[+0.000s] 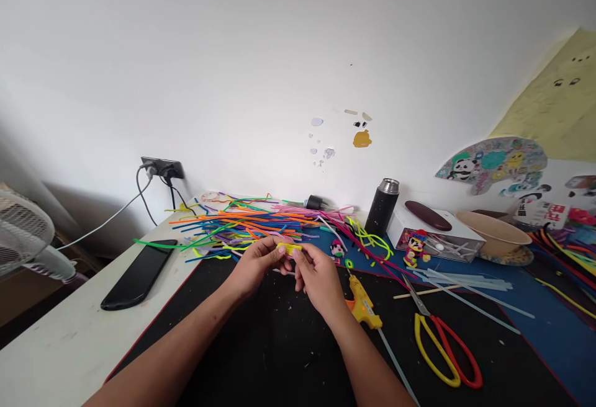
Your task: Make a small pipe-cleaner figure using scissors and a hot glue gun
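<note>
Between the fingertips of both hands is a small piece of yellow pipe cleaner (290, 248), partly hidden by the fingers. My left hand (259, 265) pinches its left end, and my right hand (316, 275) grips the right end. Both hands are raised over the black mat (261, 345), close to a heap of colourful pipe cleaners (242, 224). A yellow glue gun (363, 303) lies just right of my right hand, with a glue stick trailing from its back. Beyond it rest scissors (433, 332) with one yellow and one red handle.
A black phone-like slab (138, 275) lies at left, near a fan (28, 239). At the back right stand a black thermos (382, 208), a white box (435, 233), a small figure (416, 248) and a beige bowl (493, 233). Clear glue sticks (479, 281) lie on the blue surface.
</note>
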The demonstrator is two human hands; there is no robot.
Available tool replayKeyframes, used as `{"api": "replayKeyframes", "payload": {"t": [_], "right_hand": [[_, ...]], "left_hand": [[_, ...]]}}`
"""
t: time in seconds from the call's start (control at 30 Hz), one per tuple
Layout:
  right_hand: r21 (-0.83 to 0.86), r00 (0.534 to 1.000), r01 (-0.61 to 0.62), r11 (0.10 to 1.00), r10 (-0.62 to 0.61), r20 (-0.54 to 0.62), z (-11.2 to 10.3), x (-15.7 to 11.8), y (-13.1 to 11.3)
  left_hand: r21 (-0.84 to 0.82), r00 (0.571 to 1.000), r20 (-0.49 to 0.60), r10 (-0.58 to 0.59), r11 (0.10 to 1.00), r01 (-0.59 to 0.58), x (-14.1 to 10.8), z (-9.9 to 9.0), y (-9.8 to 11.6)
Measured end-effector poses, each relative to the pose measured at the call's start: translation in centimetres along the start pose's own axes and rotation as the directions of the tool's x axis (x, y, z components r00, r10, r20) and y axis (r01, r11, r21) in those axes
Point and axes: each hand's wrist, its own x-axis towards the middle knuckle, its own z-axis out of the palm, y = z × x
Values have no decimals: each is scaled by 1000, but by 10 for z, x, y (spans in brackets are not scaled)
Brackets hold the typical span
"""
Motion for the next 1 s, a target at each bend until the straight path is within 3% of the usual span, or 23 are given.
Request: {"api": "replayKeyframes", "payload": {"t": [0.13, 0.57, 0.8, 1.0], "right_hand": [[-54, 999, 30, 998, -31, -17, -2, 0, 0], [-10, 999, 38, 999, -38, -33, 0, -2, -1], [91, 999, -31, 995, 34, -33, 2, 1, 0], [178, 995, -90, 980, 83, 47, 4, 3, 4]], "left_hand": [[-60, 999, -38, 7, 998, -9, 0, 2, -1], [-126, 994, -103, -22, 992, 9, 2, 1, -2], [-156, 995, -80, -59, 987, 46, 2, 1, -2], [-71, 997, -64, -35, 997, 30, 1, 0, 1]]}}
